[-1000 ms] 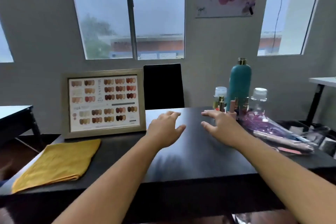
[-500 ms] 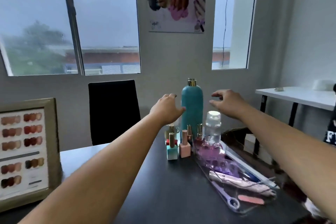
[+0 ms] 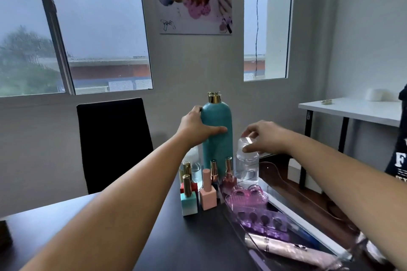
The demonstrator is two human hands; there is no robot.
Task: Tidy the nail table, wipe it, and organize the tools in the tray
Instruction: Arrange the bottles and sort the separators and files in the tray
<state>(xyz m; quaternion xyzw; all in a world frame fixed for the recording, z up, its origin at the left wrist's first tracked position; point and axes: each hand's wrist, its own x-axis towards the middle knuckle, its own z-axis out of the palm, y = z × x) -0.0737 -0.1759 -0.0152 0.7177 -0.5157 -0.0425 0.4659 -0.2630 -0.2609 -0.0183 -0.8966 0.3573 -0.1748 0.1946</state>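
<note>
A tall teal bottle [image 3: 220, 145] with a gold cap stands at the back of the dark table [image 3: 154, 237]. My left hand [image 3: 198, 124] grips its upper body, thumb across the front. My right hand [image 3: 264, 136] pinches the clear cap of a clear plastic bottle [image 3: 246, 169] just right of the teal one. In front stand several nail polish bottles [image 3: 208, 191]. A clear tray [image 3: 275, 222] runs along the table's right side, holding pink and purple toe separators [image 3: 246, 200] and a pale pink electric tool [image 3: 290, 248].
A black chair [image 3: 114, 143] stands behind the table against the grey wall. A white side table [image 3: 352, 110] is at the right, with a dark garment [image 3: 398, 160] at the frame edge. A poster and windows are on the wall.
My view has swung right, off the colour chart and yellow cloth. Both hands have come down from the air: the left now grips the teal bottle, the right pinches the clear bottle's cap.
</note>
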